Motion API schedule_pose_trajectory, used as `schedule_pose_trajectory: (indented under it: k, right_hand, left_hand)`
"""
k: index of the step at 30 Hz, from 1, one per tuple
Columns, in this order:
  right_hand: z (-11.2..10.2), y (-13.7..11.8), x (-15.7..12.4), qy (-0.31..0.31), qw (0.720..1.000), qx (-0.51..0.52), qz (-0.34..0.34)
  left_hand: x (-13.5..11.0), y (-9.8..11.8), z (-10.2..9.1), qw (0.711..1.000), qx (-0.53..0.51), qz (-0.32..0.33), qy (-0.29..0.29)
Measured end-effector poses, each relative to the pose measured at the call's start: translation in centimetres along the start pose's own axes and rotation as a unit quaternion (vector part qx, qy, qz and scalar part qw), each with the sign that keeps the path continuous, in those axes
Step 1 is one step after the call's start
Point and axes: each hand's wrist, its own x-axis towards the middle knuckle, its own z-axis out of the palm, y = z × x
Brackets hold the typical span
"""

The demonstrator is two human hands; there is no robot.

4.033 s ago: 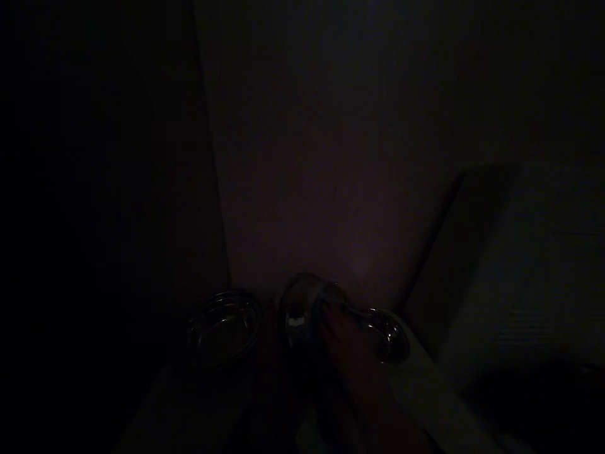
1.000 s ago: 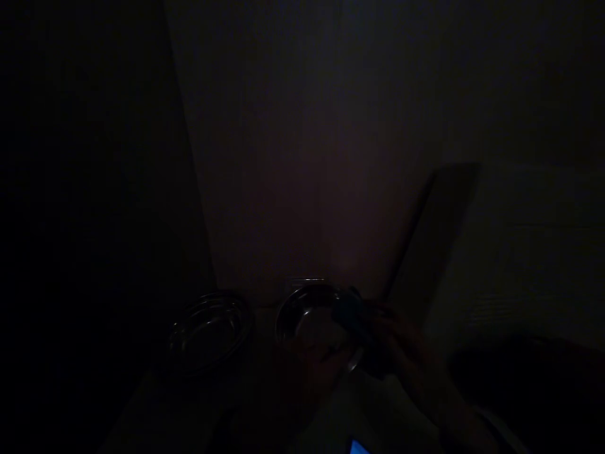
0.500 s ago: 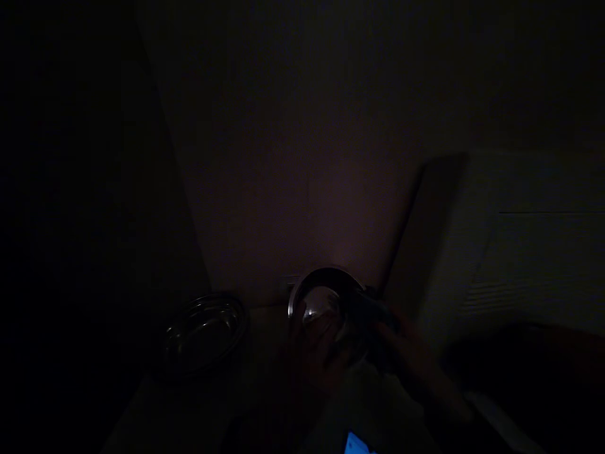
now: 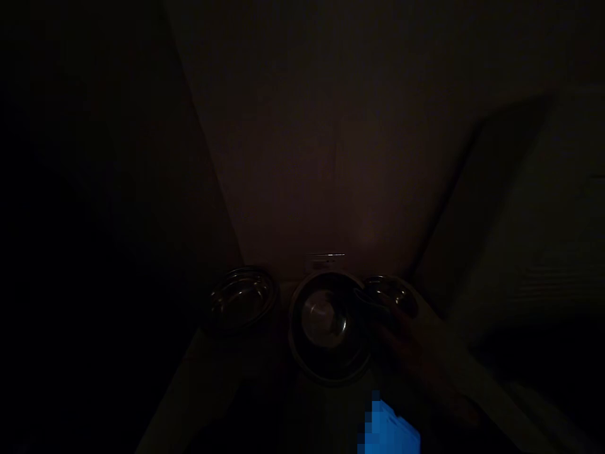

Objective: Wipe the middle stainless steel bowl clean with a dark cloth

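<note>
The scene is very dark. A round metal bowl sits in the middle, with a faint gleam on its inside. My right hand is at the bowl's right side, its fingers closed around a dark bluish thing that reaches over the rim; its kind is too dark to make out. Left of the bowl, a dark shape low in the view may be my left arm; no fingers of that hand can be told apart. Behind my right hand is a smaller metal bowl.
Shiny metal dishes, seemingly nested, stand on the left of the table. A pale wall rises behind, with a small flat bright-edged thing at its foot. A lit blue screen, pixelated, is at the bottom.
The view has shifted, so things at the left appear farther right. My left hand has left the central bowl. My right hand stays by its right rim, and the smaller bowl behind now shows.
</note>
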Motion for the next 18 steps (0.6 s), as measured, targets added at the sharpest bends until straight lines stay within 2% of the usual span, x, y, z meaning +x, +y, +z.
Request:
schedule_pose_trajectory:
  k: [3, 5, 7, 9, 11, 14, 16, 18]
  right_hand:
    - [1.1, 0.3, -0.5, -0.041, 0.999, -0.012, 0.024]
    - [1.3, 0.7, -0.7, -0.045, 0.998, -0.04, 0.017]
    - [1.1, 1.1, -0.8, -0.013, 0.996, -0.082, -0.022]
    - [0.9, 1.3, -1.0, 0.025, 0.987, -0.128, -0.092]
    - [0.7, 1.3, -1.3, 0.015, 0.968, -0.174, -0.179]
    - [1.1, 0.9, -1.9, -0.052, 0.923, -0.245, -0.292]
    - [1.4, 0.7, -2.1, -0.083, 0.896, -0.287, -0.328]
    - [1.7, 0.4, -2.0, -0.111, 0.878, -0.322, -0.335]
  left_hand:
    - [-0.5, -1.1, -0.9, 0.999, -0.027, -0.042, 0.008]
    - [-0.9, -1.7, -1.6, 0.997, -0.044, -0.065, 0.013]
    - [-1.2, -2.2, -2.1, 0.995, -0.056, -0.083, 0.017]
    - [-1.2, -2.5, -2.3, 0.993, -0.062, -0.097, 0.016]
    - [-1.0, -2.8, -2.3, 0.992, -0.065, -0.107, 0.012]
    - [-0.9, -3.3, -2.2, 0.99, -0.062, -0.123, 0.001]
    - [-0.9, -3.7, -2.2, 0.989, -0.055, -0.134, -0.008]
    - [-1.0, -4.1, -2.3, 0.988, -0.045, -0.144, -0.018]
